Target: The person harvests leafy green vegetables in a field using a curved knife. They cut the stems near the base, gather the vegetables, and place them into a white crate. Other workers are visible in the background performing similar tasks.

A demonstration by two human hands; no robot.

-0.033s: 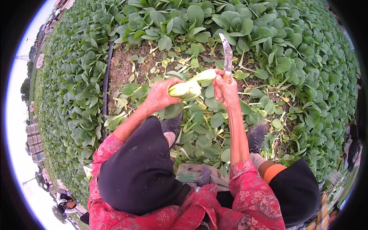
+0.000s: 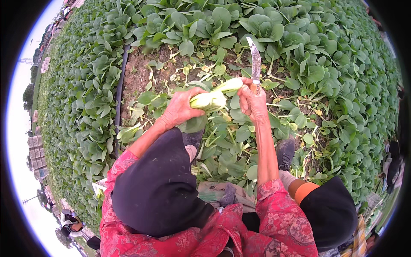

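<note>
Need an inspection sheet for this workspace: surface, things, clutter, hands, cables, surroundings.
Surface: soil, partly covered by leaves.
Things: pale-stalked greens; curved knife, blade up, dark-spotted.
Clutter: loose leaves, some yellowed, around the shoes.
Left hand: closed around the greens.
Right hand: closed on the knife's handle, fingers at one stalk.
Cables: nothing certain; dark strip along the soil's left edge, possibly a hose.
Surroundings: leafy plants ahead and both sides.

This is a vegetable field (image 2: 72,141), with leafy greens (image 2: 308,47) surrounding soil (image 2: 137,68).
</note>
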